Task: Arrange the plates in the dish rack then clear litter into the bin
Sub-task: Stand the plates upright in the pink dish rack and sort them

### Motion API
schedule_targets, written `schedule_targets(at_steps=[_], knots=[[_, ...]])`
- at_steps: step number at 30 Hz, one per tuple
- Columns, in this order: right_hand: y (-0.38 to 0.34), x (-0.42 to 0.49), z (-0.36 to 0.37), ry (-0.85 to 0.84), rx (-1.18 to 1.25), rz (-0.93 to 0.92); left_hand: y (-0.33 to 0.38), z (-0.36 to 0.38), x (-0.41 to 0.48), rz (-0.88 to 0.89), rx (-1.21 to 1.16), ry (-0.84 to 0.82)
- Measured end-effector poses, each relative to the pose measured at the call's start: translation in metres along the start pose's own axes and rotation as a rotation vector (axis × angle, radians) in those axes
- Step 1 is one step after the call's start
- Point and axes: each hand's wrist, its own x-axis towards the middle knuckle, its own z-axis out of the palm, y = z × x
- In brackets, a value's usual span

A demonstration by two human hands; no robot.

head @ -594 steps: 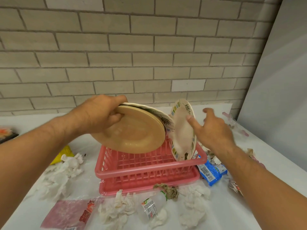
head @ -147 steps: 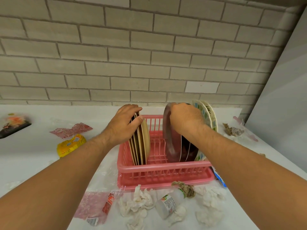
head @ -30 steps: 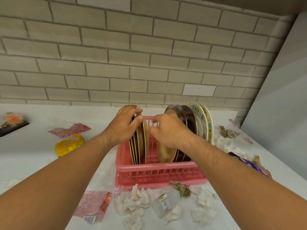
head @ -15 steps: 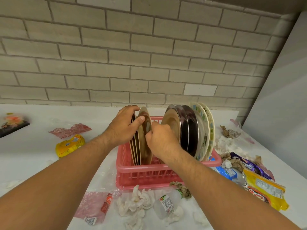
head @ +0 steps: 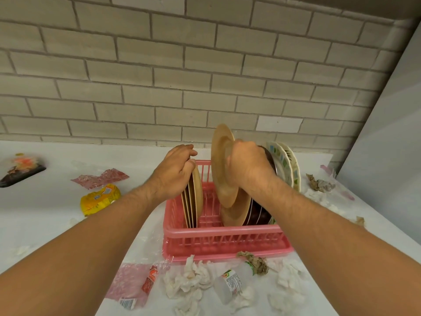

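Holding one tan plate on edge over the dish rack: the right hand, grip curled round the plate's right rim.
- Plate near upright, long axis vertical, top tipped slightly left. Hollow face turned toward the rack's left end. Its top stands clear above every other plate. Cannot tell whether its lower edge touches the rack.
- Left hand: grip curled over the top rims of the left stack, tan plates standing on edge in the rack's left half, faces toward the rack's ends.
- Rack's right half, all on edge: a seated tan plate just behind the held one, then dark plates, then two patterned white plates at the right end, leaning right.
- An open gap of rack slots lies between the left stack and the held plate.

Litter on the counter, placed from the rack:
- In front: crumpled tissues, a small plastic bottle on its side, and a brown paper wad at the bottle's neck.
- Front-left: a pink film wrapper.
- Left: a yellow packet, and beyond it a red-patterned wrapper.
- Far left: a black tray.
- Right: a second brown wad.
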Motion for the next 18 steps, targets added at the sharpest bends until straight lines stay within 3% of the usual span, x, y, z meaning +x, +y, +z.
schedule_targets(at_steps=[6,14,18], knots=[[-0.011,-0.007,0.018,-0.144,0.015,0.005,0.001,0.0,0.0,-0.001,0.009,-0.001],[-0.005,-0.008,0.011,0.021,0.112,-0.066,0.004,-0.001,-0.001,-0.007,0.017,0.003],[-0.006,-0.013,0.02,-0.049,0.048,-0.039,0.005,-0.003,-0.002,-0.015,0.011,-0.005]])
